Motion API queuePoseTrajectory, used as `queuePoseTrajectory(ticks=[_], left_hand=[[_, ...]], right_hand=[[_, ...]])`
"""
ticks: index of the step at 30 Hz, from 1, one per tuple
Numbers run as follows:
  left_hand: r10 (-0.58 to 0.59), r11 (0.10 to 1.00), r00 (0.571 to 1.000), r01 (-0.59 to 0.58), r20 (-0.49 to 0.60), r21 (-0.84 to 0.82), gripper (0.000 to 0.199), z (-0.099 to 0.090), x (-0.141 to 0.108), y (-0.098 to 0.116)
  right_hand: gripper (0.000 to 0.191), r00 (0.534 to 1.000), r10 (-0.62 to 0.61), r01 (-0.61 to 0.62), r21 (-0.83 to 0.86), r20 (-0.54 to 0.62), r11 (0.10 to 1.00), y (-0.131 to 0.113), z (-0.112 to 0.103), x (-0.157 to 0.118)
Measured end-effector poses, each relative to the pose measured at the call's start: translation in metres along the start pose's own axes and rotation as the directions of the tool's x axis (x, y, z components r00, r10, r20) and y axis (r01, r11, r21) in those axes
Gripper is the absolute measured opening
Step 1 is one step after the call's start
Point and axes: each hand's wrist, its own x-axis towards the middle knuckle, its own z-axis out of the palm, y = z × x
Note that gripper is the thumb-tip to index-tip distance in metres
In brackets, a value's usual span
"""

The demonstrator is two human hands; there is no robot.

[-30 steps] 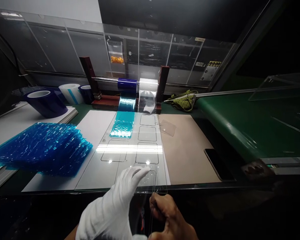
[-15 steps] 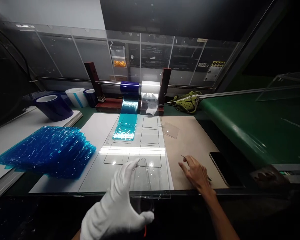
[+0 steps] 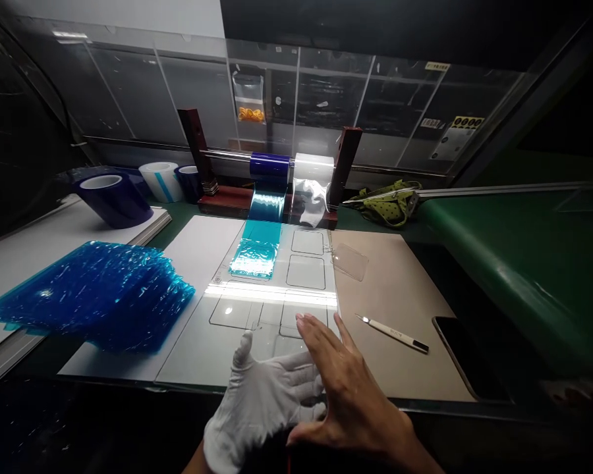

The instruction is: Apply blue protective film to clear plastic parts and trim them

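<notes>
Taking our hands as the clock's centre, we see a stack of blue film (image 3: 91,293) at ten o'clock, spread partly over a white paper (image 3: 192,250). Beyond it, also at ten, a blue roll (image 3: 133,205) stands on end, with a white roll (image 3: 161,183) just behind, toward eleven, on the counter (image 3: 180,214). At eleven, a blue strip (image 3: 264,234) runs down from a red stand (image 3: 225,199) onto the outlined sheet (image 3: 188,362), which lies right before us.

Our gloved left hand (image 3: 267,401) shows its palm, fingers spread toward the right. Our bare right hand (image 3: 348,388) faces it, thumb and fingers well apart, fingertips over the sheet in our view. We cannot tell whether either grip has hold of something clear.

At one o'clock, a clear plate (image 3: 352,261) lies across the tan sheet's (image 3: 415,296) left edge, a green pouch (image 3: 388,205) beyond it. At two, a slim tool (image 3: 393,334) rests on the tan sheet; at three, a phone (image 3: 467,355) lies along its right edge.
</notes>
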Motion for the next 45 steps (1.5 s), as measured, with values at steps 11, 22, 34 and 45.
queuePoseTrajectory(ticks=[11,22,34,45], left_hand=[[0.206,0.979,0.973,-0.205,-0.104,0.018,0.107,-0.006,-0.013,0.031],[0.452,0.892,0.892,-0.452,0.009,0.024,0.105,-0.029,-0.080,0.054],[0.469,0.873,0.853,-0.409,-0.228,0.268,0.106,-0.064,-0.070,0.058],[0.473,0.809,0.842,-0.299,-0.259,0.505,0.094,-0.029,-0.053,0.064]], right_hand=[[0.107,0.990,0.127,-0.133,-0.106,-0.065,0.985,0.044,0.003,0.022],[0.112,0.981,0.190,-0.176,-0.224,0.046,0.959,0.093,0.044,0.045],[0.059,0.756,0.559,-0.612,-0.065,-0.341,0.788,0.176,0.018,0.066],[0.024,0.617,0.722,-0.667,0.279,-0.314,0.691,0.216,0.008,0.130]])
